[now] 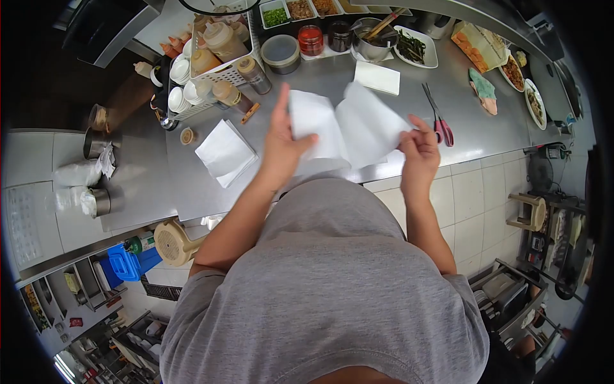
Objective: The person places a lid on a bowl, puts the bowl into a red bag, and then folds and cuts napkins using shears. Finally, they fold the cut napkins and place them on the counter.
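A white paper napkin (372,128), partly unfolded and slightly blurred, hangs between my two hands above the steel counter. My left hand (284,141) grips its left part, with the thumb over the front and most fingers hidden behind or stretched along the edge. At the right corner, the thumb and fingertips of my right hand (420,148) pinch the paper. A stack of folded white napkins (225,152) lies on the counter left of my left hand. Another folded white stack (377,78) rests farther back. Scissors with red handles (444,131) lie beyond my right hand.
A white basket (256,48) of sauce bottles stands at the back left, near stacked white cups (180,70). Along the back are a lidded tub (280,52), a red jar (311,40), a metal pot (373,48), a dish of greens (416,48) and a cloth (483,91).
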The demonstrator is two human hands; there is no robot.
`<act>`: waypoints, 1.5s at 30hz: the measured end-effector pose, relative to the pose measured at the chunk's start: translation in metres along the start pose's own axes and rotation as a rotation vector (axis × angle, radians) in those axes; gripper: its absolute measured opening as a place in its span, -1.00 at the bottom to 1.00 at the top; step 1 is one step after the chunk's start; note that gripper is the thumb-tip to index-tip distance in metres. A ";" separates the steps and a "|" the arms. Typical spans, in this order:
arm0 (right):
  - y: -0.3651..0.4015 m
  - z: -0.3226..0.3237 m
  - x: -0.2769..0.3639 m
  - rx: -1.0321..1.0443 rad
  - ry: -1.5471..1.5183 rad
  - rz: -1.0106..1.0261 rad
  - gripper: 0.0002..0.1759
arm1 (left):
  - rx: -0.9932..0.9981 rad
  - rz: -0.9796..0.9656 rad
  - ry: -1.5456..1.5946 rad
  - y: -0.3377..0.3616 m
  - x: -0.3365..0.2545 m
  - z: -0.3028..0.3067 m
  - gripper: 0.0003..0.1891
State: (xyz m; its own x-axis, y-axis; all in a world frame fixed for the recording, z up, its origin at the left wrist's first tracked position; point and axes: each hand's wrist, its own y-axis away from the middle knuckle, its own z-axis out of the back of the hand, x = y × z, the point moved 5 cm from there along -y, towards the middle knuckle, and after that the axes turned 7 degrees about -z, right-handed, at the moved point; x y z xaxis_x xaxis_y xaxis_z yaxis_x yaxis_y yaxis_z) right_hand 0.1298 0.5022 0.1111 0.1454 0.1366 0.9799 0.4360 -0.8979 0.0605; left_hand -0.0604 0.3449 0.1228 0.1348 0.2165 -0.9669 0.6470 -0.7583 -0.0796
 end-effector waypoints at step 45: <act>-0.074 0.028 -0.123 0.184 0.877 -0.043 -0.57 | -0.008 0.095 -0.874 0.040 0.108 0.115 -0.37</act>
State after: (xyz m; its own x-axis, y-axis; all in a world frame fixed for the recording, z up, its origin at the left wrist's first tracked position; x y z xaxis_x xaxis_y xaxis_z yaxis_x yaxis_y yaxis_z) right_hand 0.1045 0.5637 -0.0188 -0.5722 -0.2679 0.7751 0.5717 -0.8080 0.1428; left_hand -0.1056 0.2671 -0.0123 -0.4328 -0.3983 -0.8088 0.6681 -0.7440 0.0089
